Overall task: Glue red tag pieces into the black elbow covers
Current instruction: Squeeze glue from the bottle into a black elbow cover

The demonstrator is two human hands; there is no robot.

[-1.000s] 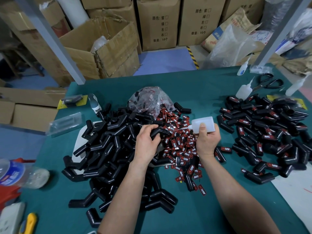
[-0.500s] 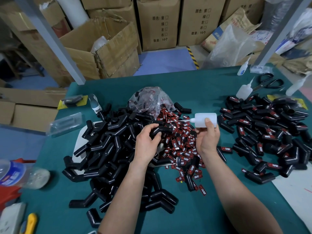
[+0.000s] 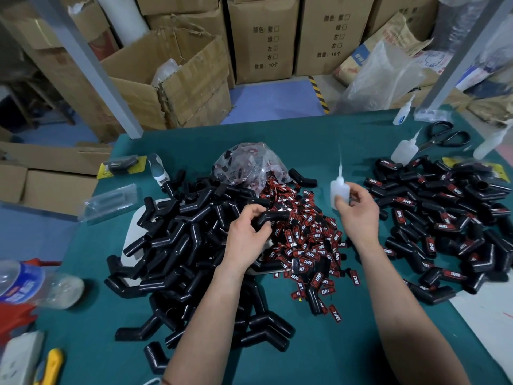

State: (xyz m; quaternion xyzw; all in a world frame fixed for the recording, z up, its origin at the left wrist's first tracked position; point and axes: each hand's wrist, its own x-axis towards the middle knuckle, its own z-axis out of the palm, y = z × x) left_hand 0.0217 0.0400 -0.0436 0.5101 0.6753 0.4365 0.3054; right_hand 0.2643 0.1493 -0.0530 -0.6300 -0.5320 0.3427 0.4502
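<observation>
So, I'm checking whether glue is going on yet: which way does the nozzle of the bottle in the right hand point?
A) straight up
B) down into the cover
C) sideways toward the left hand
A: the right hand holds the glue bottle upright, nozzle up, apart from the elbow cover in the left hand.

Storeroom bench, teal-covered table (image 3: 305, 140).
Blue floor (image 3: 272, 98) beyond; printed cardboard cartons (image 3: 263, 37) stacked at 12 o'clock, torn open carton (image 3: 177, 87) at 10, yellow-black hazard stripe (image 3: 319, 93) at 1; grey posts (image 3: 88, 65) slant at 10 and 2. Dim, even light.
</observation>
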